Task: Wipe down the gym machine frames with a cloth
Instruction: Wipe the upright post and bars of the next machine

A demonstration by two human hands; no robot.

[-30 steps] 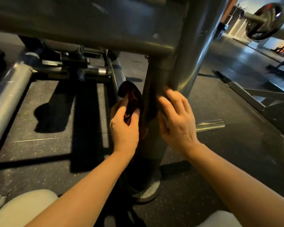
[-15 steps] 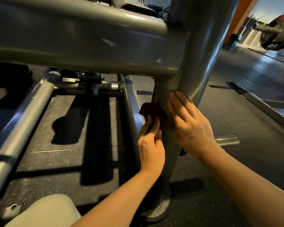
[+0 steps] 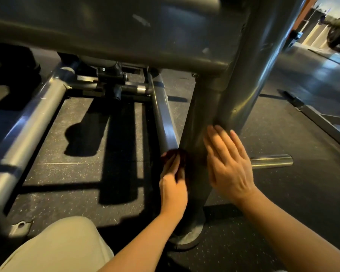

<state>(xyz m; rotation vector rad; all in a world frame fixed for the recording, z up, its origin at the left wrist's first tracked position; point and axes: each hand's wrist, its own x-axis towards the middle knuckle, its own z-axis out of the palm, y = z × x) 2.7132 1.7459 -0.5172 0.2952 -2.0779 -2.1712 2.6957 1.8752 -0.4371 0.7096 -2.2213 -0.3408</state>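
The machine's upright post (image 3: 196, 134) is mid-wipe: the right hand (image 3: 229, 163) lies on it with straight fingers, bracing. The left hand (image 3: 172, 183) pinches the dark cloth (image 3: 180, 154) against the post's left side. The next stroke probably needs firm downward pressure toward the foot (image 3: 186, 237).

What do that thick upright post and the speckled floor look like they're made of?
Post: looks like painted steel tube, grey semi-gloss, with soft light streaks and small chips. Floor: probably rubber matting, matte black with pale flecks and a visible seam. Neither is certain from looks alone.
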